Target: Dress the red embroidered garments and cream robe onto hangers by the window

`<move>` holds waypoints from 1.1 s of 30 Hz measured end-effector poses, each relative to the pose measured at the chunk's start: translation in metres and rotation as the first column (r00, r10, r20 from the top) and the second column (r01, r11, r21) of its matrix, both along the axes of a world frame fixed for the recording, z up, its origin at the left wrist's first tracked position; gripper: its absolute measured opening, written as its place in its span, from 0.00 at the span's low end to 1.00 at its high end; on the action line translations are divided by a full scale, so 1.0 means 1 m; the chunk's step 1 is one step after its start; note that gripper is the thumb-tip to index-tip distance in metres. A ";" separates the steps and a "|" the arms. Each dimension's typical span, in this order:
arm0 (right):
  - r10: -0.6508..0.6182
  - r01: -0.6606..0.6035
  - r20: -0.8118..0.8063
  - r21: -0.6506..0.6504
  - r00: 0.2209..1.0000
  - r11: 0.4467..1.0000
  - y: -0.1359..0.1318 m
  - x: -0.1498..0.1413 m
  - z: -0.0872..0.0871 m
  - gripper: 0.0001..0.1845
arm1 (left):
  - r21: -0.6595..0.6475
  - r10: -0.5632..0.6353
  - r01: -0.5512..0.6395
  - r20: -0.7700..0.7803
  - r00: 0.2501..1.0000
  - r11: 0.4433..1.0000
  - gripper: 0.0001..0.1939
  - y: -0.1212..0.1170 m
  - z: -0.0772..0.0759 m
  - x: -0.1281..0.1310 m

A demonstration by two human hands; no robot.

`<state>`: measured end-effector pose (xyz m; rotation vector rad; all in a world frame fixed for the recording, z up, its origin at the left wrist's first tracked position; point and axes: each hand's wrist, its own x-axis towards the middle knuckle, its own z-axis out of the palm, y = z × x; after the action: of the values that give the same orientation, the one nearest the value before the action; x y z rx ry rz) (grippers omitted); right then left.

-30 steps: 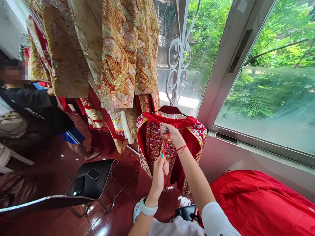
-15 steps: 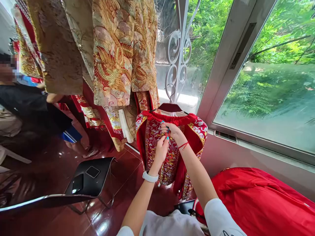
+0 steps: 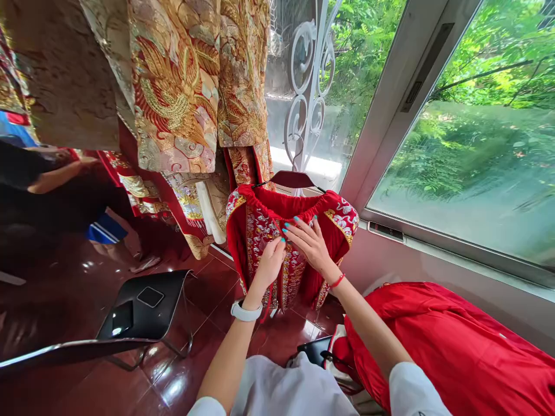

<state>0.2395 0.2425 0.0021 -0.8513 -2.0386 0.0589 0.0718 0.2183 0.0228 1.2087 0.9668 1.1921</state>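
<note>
Tiled floor (image 3: 217, 307) below; red garment (image 3: 291, 283) hangs by hanger (image 3: 293, 179) at window grille (image 3: 313, 75), keeping weight off hands. L hand (image 3: 269, 264): fingers closed, apparently pinching red cord (image 3: 278, 227) below garment's top edge. R hand (image 3: 315, 249): fingers extended, on same edge, prob. steadying it.

Garment (image 3: 286, 242) on hanger (image 3: 293, 179) beside window (image 3: 472, 173)

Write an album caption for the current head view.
Left hand and right hand at a red embroidered garment, hung beside a window.
</note>
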 end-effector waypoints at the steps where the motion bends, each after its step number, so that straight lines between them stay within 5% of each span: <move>1: 0.061 -0.062 0.046 0.006 0.997 0.998 0.007 0.001 0.003 0.17 | 0.047 0.015 -0.012 -0.049 0.999 0.999 0.22 0.000 0.002 0.001; 5: 0.188 -0.185 0.135 -0.035 0.973 0.982 0.031 0.009 0.020 0.19 | 0.199 0.039 0.036 -0.360 0.932 0.979 0.18 0.007 0.015 -0.003; 10: 0.216 -0.225 0.315 -0.009 0.924 0.974 0.050 0.008 0.036 0.21 | 0.233 0.027 0.152 -0.622 0.783 0.960 0.19 0.018 0.037 -0.017; 16: 0.138 -0.172 0.346 0.070 0.928 0.983 0.062 -0.017 0.034 0.23 | -0.035 -0.425 0.440 -0.341 0.839 0.897 0.24 0.029 0.056 -0.033; 21: 0.034 -0.059 0.343 0.063 0.939 0.996 0.061 -0.032 0.030 0.20 | -0.126 -0.558 0.544 -0.135 0.819 0.829 0.20 0.031 0.059 -0.041; 27: 0.094 -0.101 0.322 0.003 0.942 0.995 0.056 -0.025 0.035 0.23 | 0.001 -0.357 0.396 -0.428 0.830 0.918 0.13 0.054 0.064 -0.059; 33: 0.244 -0.233 0.048 -0.166 0.969 0.958 0.044 -0.009 0.052 0.24 | 0.180 -0.283 0.462 -0.586 0.759 0.868 0.16 0.069 0.068 -0.062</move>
<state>0.2305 0.2867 0.0542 -0.7067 -2.2152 0.3350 0.0099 0.2878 0.0910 1.9735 0.8854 0.6888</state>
